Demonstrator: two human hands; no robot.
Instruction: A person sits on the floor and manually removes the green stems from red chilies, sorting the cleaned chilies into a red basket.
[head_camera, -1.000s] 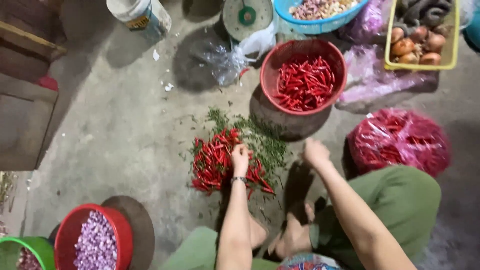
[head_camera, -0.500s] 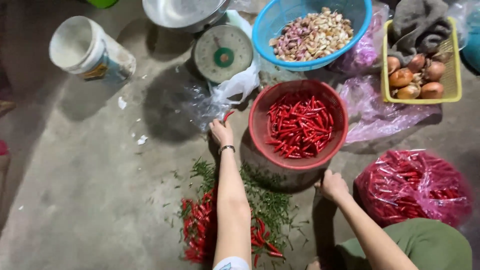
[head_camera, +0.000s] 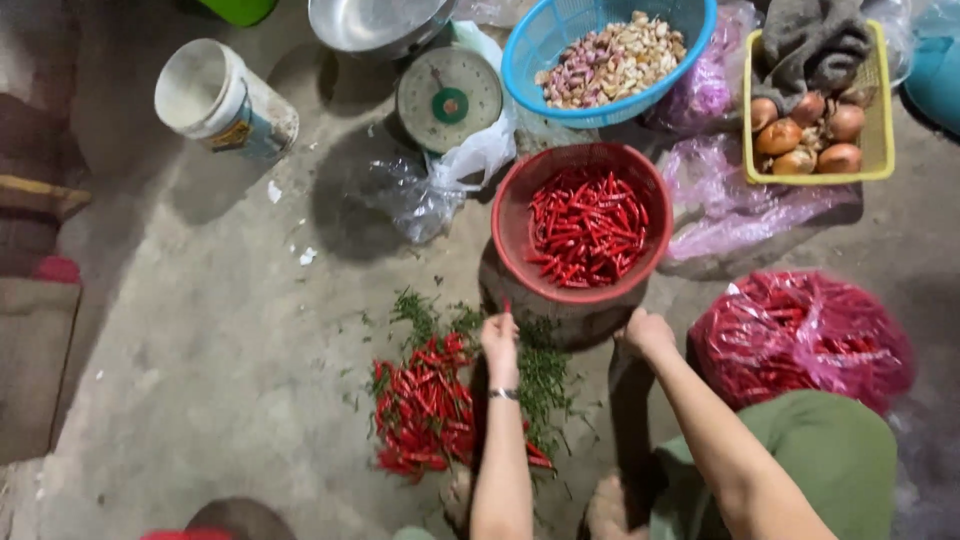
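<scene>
While pinching one red chili (head_camera: 507, 304) by the red basin (head_camera: 520, 215), left hand (head_camera: 499, 338) pulled back from farther out; right hand (head_camera: 648, 332) fisted beside it.

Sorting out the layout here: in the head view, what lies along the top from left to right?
White bucket → weighing scale → blue basket of garlic → yellow basket of onions.

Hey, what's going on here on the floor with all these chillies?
A person sits on the concrete floor sorting red chillies. The left hand holds up one chilli just below the red bowl of chillies, above a pile of chillies and green stems. The right hand is closed beside the bowl's near edge; whether it holds anything is unclear. A bag of chillies lies to the right, a scale behind.
</scene>
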